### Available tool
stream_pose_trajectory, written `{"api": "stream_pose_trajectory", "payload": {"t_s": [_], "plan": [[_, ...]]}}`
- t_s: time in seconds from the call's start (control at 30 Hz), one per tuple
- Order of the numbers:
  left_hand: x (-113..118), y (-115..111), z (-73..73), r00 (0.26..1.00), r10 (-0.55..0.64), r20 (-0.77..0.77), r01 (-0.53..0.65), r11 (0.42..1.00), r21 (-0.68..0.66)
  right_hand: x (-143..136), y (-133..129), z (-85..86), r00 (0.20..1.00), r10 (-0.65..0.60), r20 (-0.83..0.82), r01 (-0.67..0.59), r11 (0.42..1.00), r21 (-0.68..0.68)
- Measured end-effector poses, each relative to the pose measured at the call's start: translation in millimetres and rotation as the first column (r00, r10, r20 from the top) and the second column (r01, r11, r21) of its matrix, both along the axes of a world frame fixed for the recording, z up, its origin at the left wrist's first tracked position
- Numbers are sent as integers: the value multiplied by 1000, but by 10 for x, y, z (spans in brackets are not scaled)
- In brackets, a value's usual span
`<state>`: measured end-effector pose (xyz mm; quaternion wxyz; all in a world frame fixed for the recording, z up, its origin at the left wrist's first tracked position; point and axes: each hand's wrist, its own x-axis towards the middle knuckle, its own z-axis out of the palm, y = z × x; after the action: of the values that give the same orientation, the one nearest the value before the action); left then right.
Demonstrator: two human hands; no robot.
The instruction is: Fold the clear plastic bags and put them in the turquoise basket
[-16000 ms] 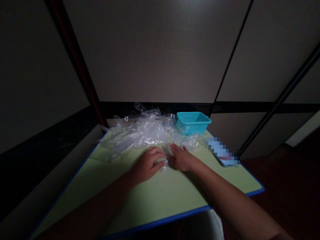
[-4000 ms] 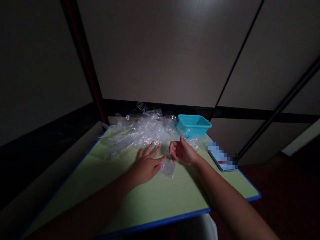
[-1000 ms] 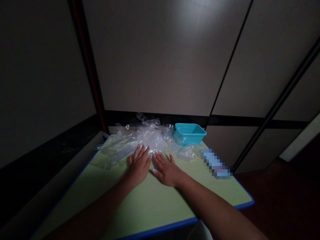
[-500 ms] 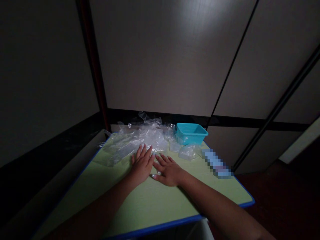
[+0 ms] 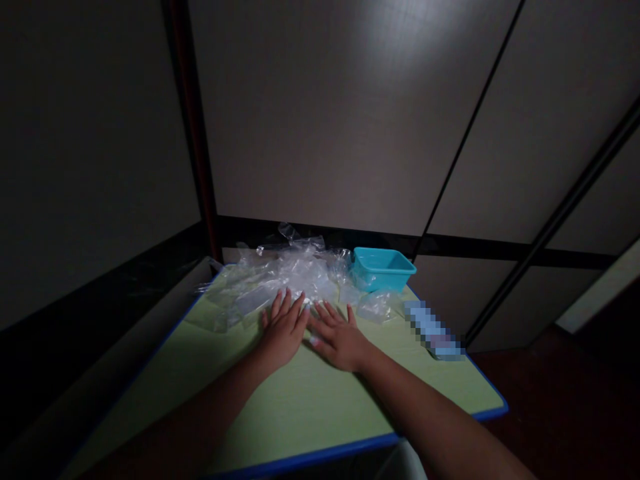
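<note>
My left hand [image 5: 284, 333] lies palm down with its fingers apart, the tips at the near edge of a heap of clear plastic bags [image 5: 305, 270]. Beside it, my right hand [image 5: 340, 338] is also palm down and spread, its fingers pointing toward the heap. The two hands nearly meet at the fingertips. Whether anything small lies under the palms is hidden. Just beyond my right hand sits a separate crumpled clear bag [image 5: 376, 305]. Behind that bag stands a turquoise plastic basket [image 5: 383, 270].
The green table [image 5: 310, 420] has a blue edge and stands against a grey panelled wall [image 5: 320, 120]. A blurred-out bluish flat item [image 5: 434, 330] lies near the table's right edge. Under the front edge, part of a pale container [image 5: 404, 461] shows.
My right hand has shifted slightly, its fingers now spread differently with one raised and the thumb nearer my left hand. My left hand and the bags look almost the same.
</note>
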<state>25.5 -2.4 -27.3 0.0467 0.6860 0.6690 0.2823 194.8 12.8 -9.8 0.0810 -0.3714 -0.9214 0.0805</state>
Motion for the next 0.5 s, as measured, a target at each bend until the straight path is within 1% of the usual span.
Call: {"api": "stream_pose_trajectory", "payload": {"t_s": [0.07,0.13,0.2,0.27,0.37,0.5], "plan": [[5,-6,32,1000,15,15,-15,1000,-1,15,59,1,991,-116,-69,120,991,62],[17,-10,56,999,23,31,-23,1000,-4,4,109,-3,969,-213,-128,225,970,91],[33,-8,62,999,22,38,-22,1000,-2,-37,122,-16,955,-251,-156,267,959,90],[48,-1,51,999,16,30,-16,1000,5,-100,98,-42,959,-242,-150,256,963,82],[62,11,30,1000,12,14,-12,1000,5,-189,40,-104,974,-207,-89,212,976,57],[61,26,15,999,40,26,-39,999,-29,-230,18,-176,986,-165,25,166,985,-37]]}}
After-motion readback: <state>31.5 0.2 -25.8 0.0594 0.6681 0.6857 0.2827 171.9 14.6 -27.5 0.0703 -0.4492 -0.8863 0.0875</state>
